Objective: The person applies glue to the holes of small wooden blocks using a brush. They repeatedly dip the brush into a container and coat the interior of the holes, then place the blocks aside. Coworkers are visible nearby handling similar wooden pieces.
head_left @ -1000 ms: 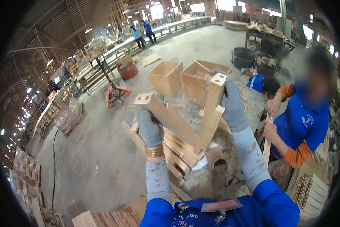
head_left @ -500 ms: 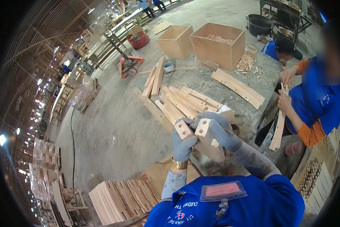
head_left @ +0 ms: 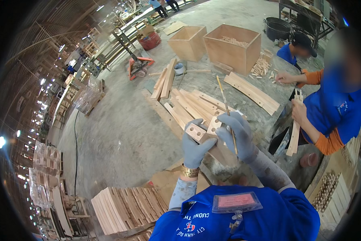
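My left hand [head_left: 195,150], in a grey glove, is closed around a pale wooden piece [head_left: 196,132] whose end face has two round holes. Against it, on the right, stands a second wooden piece [head_left: 214,125] with similar holes; whether my left hand also supports it, I cannot tell. My gloved right hand [head_left: 240,134] grips a thin, long stick [head_left: 224,100] between its fingers, held nearly upright beside the second piece. Whether the stick has bristles is too small to make out. Just beyond both hands lies a pile of wooden slats [head_left: 190,105].
A co-worker [head_left: 329,106] at right holds slats and reaches toward loose dowels [head_left: 261,67]. Two plywood bins [head_left: 232,46] stand at the back, and drilled slats [head_left: 253,93] lie right of the pile. Stacked slats [head_left: 126,209] sit at lower left; a pallet jack [head_left: 138,66] stands farther off.
My right hand has lifted slightly off the second wooden piece, and the stick has swung upright. The co-worker's one hand has left the slats and reached out to the dowels.
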Available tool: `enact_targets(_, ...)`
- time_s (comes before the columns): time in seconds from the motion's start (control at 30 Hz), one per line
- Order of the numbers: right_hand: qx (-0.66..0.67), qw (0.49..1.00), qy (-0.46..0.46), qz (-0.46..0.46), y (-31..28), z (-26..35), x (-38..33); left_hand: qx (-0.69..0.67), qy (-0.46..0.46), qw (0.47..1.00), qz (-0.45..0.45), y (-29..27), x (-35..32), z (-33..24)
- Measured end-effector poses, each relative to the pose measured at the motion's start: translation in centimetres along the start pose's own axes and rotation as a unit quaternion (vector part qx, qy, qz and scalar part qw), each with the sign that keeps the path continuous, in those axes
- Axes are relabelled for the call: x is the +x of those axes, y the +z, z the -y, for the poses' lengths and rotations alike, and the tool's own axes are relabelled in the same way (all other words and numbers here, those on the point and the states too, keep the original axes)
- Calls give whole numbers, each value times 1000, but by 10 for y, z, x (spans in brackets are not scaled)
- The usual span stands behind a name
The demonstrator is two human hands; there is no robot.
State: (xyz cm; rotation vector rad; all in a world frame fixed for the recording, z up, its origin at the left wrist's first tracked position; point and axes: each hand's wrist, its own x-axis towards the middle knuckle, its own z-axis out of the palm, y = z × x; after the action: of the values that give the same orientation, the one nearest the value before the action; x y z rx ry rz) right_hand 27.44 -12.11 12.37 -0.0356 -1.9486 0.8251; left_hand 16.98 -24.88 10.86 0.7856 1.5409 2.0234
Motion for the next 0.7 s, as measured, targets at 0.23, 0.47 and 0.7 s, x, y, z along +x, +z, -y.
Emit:
enact_targets(0.23, 56, 998, 10, 35, -3, 20, -4, -20, 4, 992, 125, -29, 8, 6)
enact_targets(0.47, 74, 996, -41, 4, 3, 4, -5, 46, 40, 987, 151, -18, -1, 9)
enact_targets(0.7, 69, 992, -108, 18, -6, 9, 9, 90, 74, 987, 109, 6, -14, -8)
